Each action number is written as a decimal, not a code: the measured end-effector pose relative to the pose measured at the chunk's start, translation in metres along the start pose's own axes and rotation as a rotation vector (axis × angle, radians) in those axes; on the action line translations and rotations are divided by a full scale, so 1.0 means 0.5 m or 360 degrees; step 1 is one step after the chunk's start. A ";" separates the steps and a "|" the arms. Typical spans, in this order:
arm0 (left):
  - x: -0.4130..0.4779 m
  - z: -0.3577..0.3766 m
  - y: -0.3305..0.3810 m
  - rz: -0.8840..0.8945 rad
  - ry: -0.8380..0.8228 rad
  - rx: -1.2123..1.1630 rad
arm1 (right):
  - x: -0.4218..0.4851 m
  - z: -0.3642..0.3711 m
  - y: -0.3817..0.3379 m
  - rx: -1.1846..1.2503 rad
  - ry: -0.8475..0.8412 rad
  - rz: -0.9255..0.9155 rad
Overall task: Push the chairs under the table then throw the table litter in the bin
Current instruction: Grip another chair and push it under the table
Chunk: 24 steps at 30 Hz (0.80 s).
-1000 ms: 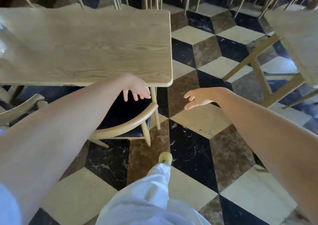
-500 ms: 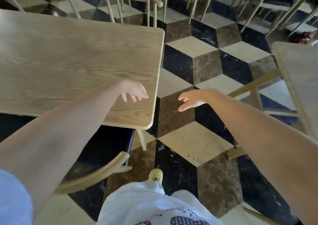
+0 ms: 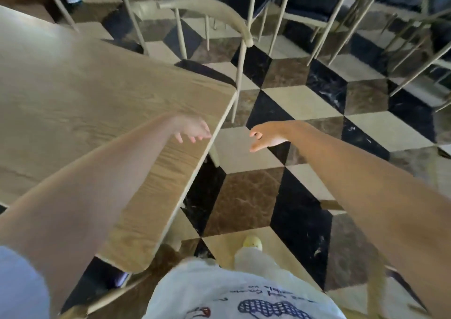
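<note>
The light-oak rectangular table (image 3: 85,113) ran diagonally from the lower left of the view to its far right corner, its long right edge beside the person. The left hand (image 3: 192,129) hung over that edge near the far corner, fingers loosely spread and curled downward, holding nothing. The right hand (image 3: 264,135) floated over the black, cream and brown marble-tile floor (image 3: 305,103), just off the table's edge, palm turned inward, fingers relaxed and apart, likewise empty.

The next thing to be dealt with seemed to be the pale wooden chair with the curved backrest (image 3: 210,9), which stood beyond the far corner, ahead of both hands and a little left of the right one. Its backrest curved across the line of walk, so a push would have to run toward the table's far side. The left hand was the nearer of the two, though both were still well apart from the chair.

Another pale curved chair rail (image 3: 114,292) showed at the table's near corner, apparently tucked under, though blur made that uncertain. No litter was visible on the tabletop.
</note>
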<state>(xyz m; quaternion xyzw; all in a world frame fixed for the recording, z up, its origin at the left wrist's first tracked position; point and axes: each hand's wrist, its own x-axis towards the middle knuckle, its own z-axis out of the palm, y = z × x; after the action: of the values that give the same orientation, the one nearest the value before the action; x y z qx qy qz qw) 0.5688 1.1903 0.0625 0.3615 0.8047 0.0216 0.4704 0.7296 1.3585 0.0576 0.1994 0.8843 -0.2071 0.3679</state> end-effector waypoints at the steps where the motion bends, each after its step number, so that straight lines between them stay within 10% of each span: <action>1: 0.020 -0.012 0.016 -0.0016 0.0022 -0.0020 | 0.011 -0.031 0.021 -0.0029 0.0005 -0.0042; 24: 0.444 -0.331 0.155 -0.0106 0.0352 -0.0434 | 0.432 -0.486 0.256 -0.0074 0.0054 -0.0380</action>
<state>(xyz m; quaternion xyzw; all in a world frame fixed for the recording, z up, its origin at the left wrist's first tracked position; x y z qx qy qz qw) 0.4187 1.4315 0.0189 0.2629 0.8527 0.1547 0.4242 0.5157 1.6332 0.0272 0.0874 0.9124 -0.2254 0.3302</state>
